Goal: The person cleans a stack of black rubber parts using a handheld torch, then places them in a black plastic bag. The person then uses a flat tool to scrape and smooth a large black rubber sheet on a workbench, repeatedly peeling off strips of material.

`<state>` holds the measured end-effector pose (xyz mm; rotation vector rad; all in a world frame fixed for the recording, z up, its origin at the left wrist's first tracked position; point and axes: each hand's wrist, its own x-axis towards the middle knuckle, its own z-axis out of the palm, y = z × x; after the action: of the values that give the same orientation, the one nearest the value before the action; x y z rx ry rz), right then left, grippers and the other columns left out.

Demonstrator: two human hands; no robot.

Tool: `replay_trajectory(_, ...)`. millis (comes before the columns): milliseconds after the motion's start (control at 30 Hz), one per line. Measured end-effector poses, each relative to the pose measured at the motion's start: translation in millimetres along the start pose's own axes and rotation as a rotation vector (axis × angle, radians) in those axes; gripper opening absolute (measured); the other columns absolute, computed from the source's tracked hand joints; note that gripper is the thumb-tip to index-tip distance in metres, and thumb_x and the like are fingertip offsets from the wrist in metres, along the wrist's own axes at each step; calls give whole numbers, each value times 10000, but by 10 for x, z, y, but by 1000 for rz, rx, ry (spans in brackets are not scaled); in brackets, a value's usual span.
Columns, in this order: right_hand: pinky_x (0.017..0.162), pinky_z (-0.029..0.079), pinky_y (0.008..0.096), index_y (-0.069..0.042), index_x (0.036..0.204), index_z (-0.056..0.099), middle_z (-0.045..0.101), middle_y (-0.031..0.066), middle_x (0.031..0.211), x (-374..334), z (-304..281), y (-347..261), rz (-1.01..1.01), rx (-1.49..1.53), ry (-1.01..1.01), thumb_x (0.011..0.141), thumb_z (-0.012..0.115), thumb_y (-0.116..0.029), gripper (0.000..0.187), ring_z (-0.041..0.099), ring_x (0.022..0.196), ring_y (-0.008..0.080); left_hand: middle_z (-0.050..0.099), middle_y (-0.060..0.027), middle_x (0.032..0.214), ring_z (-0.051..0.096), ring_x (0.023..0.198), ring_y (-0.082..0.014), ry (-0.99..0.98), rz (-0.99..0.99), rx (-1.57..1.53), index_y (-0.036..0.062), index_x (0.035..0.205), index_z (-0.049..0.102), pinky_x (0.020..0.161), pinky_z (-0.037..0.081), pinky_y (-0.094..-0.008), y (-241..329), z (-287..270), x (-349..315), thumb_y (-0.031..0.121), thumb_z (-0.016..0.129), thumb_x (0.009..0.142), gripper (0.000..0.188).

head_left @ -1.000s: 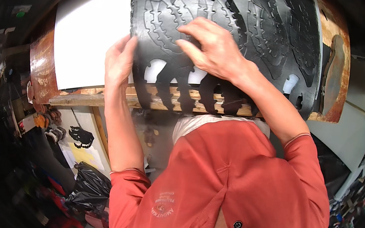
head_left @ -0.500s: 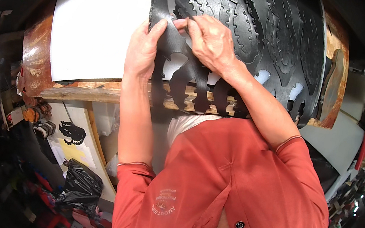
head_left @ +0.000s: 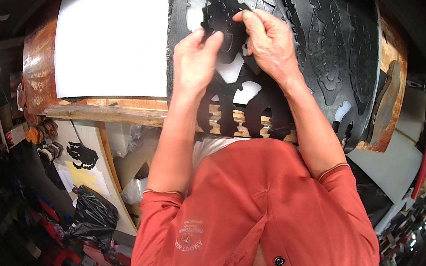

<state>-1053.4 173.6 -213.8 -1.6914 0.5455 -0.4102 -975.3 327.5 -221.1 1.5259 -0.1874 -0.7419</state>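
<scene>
A flat black cut-out piece with notched edges (head_left: 225,12) is stretched between my two hands above the worktable. My left hand (head_left: 194,60) pinches its near left edge between thumb and fingers. My right hand (head_left: 273,43) grips its right end, thumb against fingertips. Beneath lies a large black sheet (head_left: 319,29) cut into many long, toothed shapes, some still seated in their outlines. Strips of this sheet with scalloped gaps (head_left: 220,114) hang at the table's near edge. Through the gaps, white shows. What kind of part the piece is I cannot tell.
A large white sheet (head_left: 114,30) covers the table's left half. The wooden table edge (head_left: 109,115) runs along my front. A worn curved wooden piece (head_left: 387,101) stands at the right end. Lower left, a black plastic bag (head_left: 93,217) and black cut-outs (head_left: 81,155) lie below.
Both hands have shifted right, and my right hand has risen slightly. The notched piece now shows lifted between them, whereas before my left hand held the sheet's left strip.
</scene>
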Motion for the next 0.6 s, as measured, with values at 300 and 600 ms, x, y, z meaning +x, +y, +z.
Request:
replay_trajectory(300, 727, 618, 463, 60, 1109, 712, 751, 219, 912, 57, 172, -32, -597, -564, 44, 1001, 693, -326, 401, 752, 835, 402, 725, -82, 1225, 672, 1142, -161, -66, 119, -383, -11, 1240, 698, 1048, 512, -342, -102, 45, -60, 160, 637, 1082, 240)
replay_trajectory(600, 559, 464, 287, -39, 1053, 710, 651, -10, 729, 265, -76, -67, -76, -290, -119, 1084, 618, -347, 323, 553, 571, 128, 765, -119, 1085, 686, 946, -136, 86, 382, -4, -41, 1081, 728, 870, 529, -299, -23, 15, -85, 218, 570, 1121, 305)
